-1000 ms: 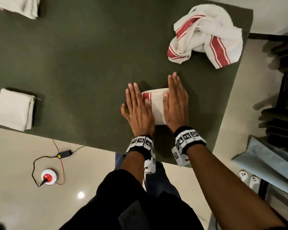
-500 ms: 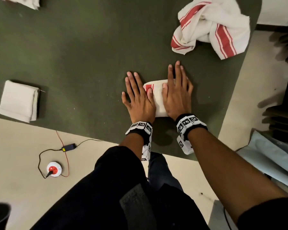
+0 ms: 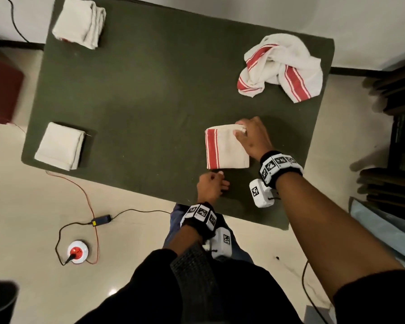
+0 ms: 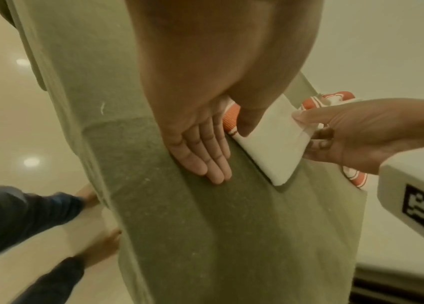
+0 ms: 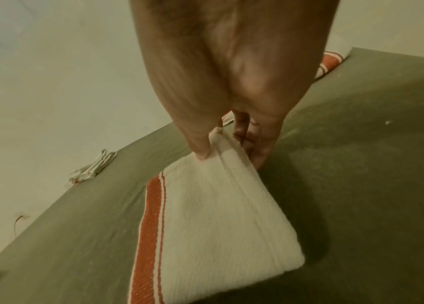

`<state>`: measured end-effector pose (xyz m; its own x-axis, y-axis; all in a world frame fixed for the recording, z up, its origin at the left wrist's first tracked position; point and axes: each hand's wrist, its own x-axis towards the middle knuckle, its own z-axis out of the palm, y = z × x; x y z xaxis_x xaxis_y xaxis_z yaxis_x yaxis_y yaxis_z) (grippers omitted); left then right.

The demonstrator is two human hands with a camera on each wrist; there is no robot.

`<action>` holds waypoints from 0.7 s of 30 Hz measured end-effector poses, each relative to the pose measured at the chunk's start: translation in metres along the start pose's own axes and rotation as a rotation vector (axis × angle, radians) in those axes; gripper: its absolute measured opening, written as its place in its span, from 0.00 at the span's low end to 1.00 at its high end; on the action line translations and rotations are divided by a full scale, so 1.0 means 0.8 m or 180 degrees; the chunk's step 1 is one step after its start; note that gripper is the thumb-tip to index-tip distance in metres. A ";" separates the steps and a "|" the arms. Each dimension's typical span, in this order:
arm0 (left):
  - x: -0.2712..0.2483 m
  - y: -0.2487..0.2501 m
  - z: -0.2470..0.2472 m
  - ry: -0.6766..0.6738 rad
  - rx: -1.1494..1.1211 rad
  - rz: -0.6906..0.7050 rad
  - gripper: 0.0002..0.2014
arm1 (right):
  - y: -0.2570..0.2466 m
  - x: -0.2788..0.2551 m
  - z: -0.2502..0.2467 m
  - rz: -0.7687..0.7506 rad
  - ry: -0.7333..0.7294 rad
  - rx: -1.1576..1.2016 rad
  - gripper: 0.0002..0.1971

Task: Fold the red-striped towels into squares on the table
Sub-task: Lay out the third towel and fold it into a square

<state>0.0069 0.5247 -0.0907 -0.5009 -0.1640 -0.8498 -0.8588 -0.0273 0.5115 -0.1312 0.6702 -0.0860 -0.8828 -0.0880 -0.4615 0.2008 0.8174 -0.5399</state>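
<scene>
The right hand (image 3: pixel 253 136) pinches the far right corner of the folded towel (image 3: pixel 226 147), which lies on the green table (image 3: pixel 150 101) near its near edge. The left hand (image 3: pixel 211 187) lies flat just beside the towel's near edge, fingers straight, holding nothing. A crumpled striped towel (image 3: pixel 282 66) lies at the far right corner.

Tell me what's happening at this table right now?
A person is folding red-striped towels on a green table. Their right hand pinches the far right corner of a folded striped towel, lifting it slightly. The left hand lies near the table's front edge, fingers straight, just short of that towel. Two folded towels sit along the left side, and one crumpled striped towel waits at the far right.
</scene>
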 end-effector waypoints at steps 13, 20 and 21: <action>-0.028 0.003 0.033 -0.0105 -0.1256 -0.0197 0.11 | 0.041 -0.134 -0.032 0.0302 0.0010 0.1570 0.11; -0.077 -0.060 0.030 -0.0951 -0.0764 -0.0542 0.06 | 0.094 -0.201 -0.033 0.0149 -0.0511 0.1116 0.17; -0.075 -0.066 0.028 -0.0971 -0.0513 -0.0606 0.05 | 0.103 -0.205 -0.025 0.0191 -0.0541 0.1034 0.18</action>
<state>0.0800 0.5579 -0.0700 -0.3640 0.1589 -0.9178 -0.9238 -0.1874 0.3339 0.0218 0.7631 -0.0409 -0.7877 -0.1610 -0.5946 0.3984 0.6030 -0.6911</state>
